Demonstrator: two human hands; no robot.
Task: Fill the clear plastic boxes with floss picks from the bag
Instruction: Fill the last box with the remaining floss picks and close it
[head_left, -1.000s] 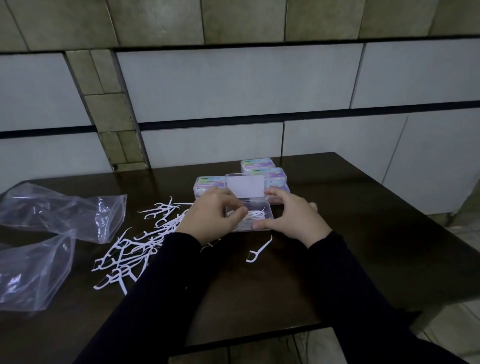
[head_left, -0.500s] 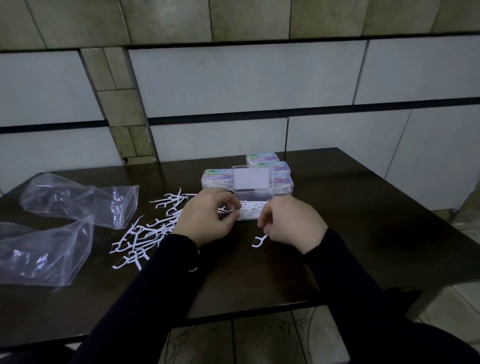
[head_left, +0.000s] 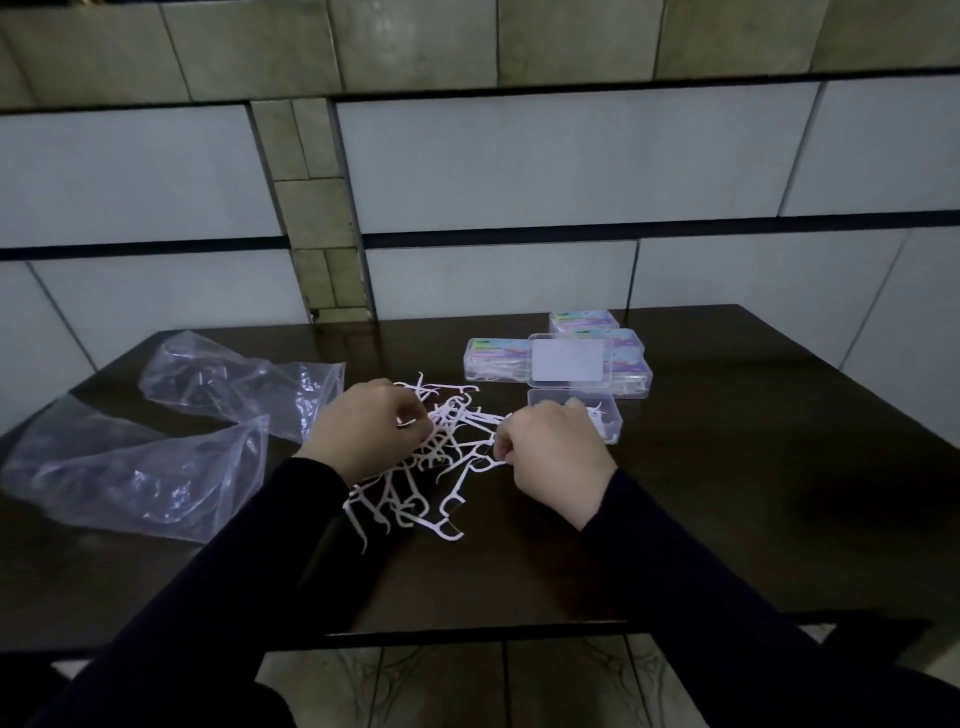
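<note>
The scene is being lit dimly; faint glare is being reflected off the bags (head_left: 156, 457), and wall lines are being bent by wide-angle distortion.

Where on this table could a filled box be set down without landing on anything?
Bare dark table lies right of the open box and along the near edge. The middle is crowded with loose floss picks and both hands; bags fill the left.

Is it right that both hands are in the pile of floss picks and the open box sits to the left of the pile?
Not quite. In the head view the left hand and right hand are both in the pile of floss picks, but the open box sits to the right of the pile, not the left.
</note>
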